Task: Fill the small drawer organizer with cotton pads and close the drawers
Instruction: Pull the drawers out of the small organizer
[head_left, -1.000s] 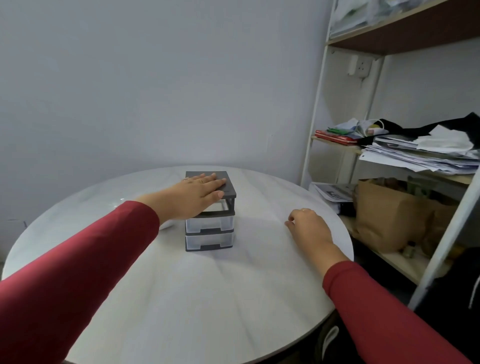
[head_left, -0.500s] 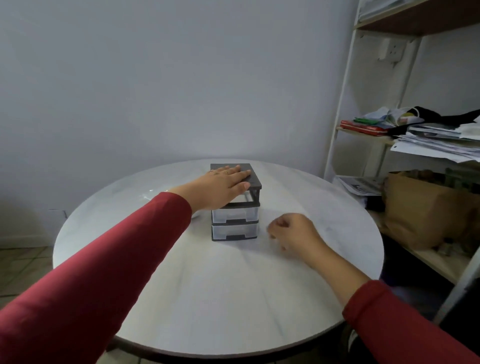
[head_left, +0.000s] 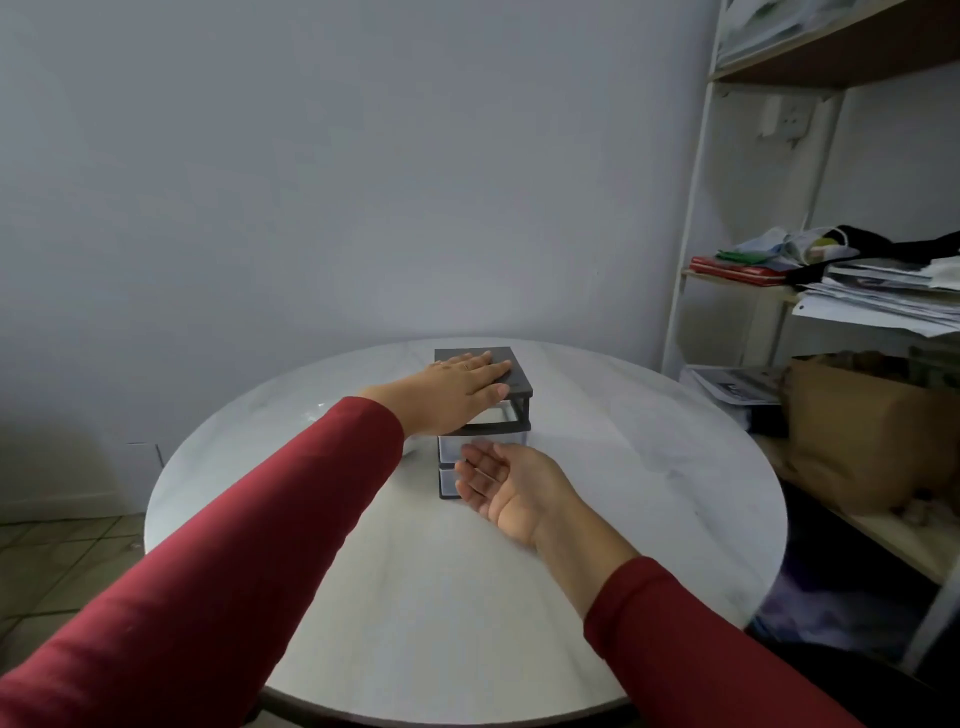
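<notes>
Our left hand (head_left: 457, 387) lies flat, fingers straight, pressing the top of the drawer organizer (head_left: 517, 376) near the table's (head_left: 415, 597) far edge. Clear drawers (head_left: 451, 451): contents can't tell. Our right hand (head_left: 506, 486) is palm-up, fingers loose, empty, just before the drawer fronts.

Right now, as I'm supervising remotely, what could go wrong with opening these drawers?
The organizer may slide forward on the smooth table if the left hand pressing its top eases off. The right hand, palm up, covers much of the two lower drawer fronts, so it might hook the wrong drawer.
</notes>
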